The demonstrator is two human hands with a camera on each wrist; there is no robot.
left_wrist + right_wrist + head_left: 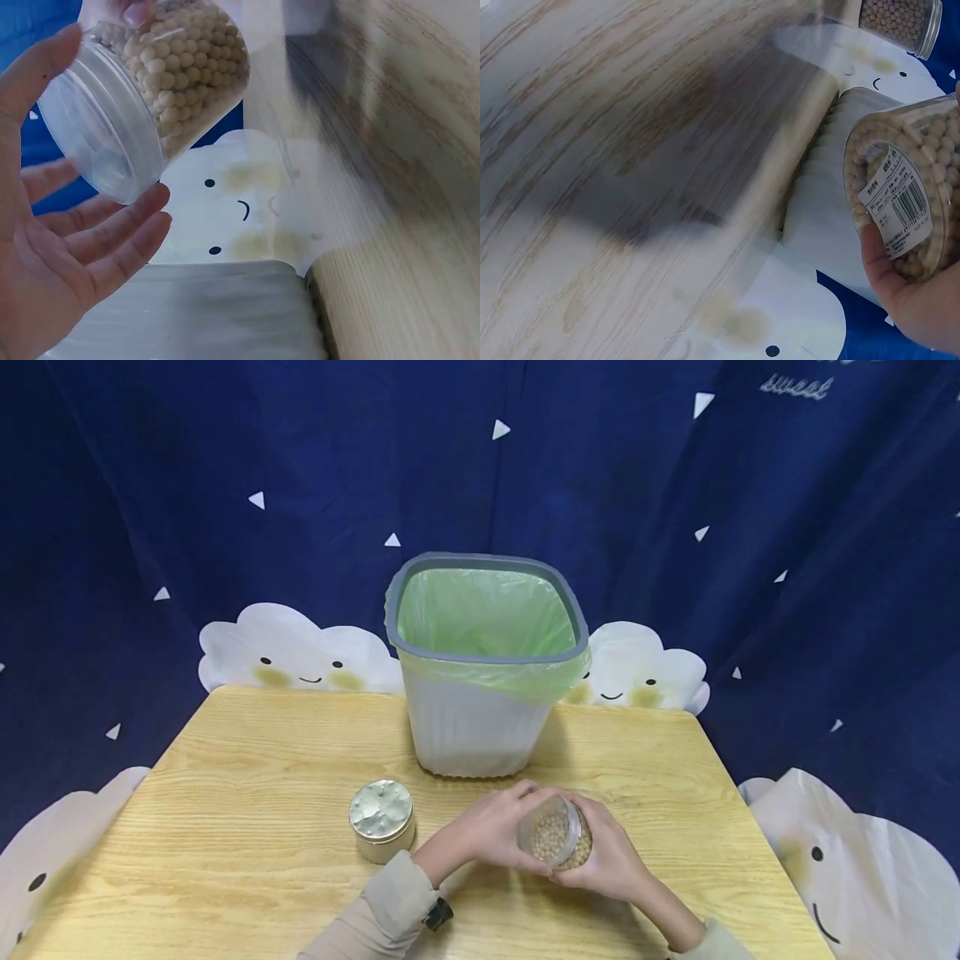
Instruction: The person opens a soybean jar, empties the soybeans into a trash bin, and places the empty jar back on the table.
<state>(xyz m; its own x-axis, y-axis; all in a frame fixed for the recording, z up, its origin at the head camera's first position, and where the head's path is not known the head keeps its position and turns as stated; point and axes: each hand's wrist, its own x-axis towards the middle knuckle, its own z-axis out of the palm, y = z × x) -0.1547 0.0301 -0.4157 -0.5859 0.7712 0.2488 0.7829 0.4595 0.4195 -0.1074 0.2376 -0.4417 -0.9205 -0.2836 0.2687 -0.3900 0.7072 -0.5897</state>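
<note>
We are gripping one jar of beige balls [550, 837] in our right hand [612, 864] over the table [675, 793], spreading our left hand [491, 828] loosely round its lid [105, 127]. One silver-lidded jar [382, 820] is standing leftward, one lined bin [480, 727] behind; open table is stretching rightward to its edge.

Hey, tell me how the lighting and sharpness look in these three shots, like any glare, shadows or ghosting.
Head: fairly even light, with glints on the standing container's crinkled top; left wrist: the table looks hazy, with a faint doubled smile beside the printed cloud's own; right wrist: a broad dark shadow crosses the table, and the held jar's label is too small to read.
</note>
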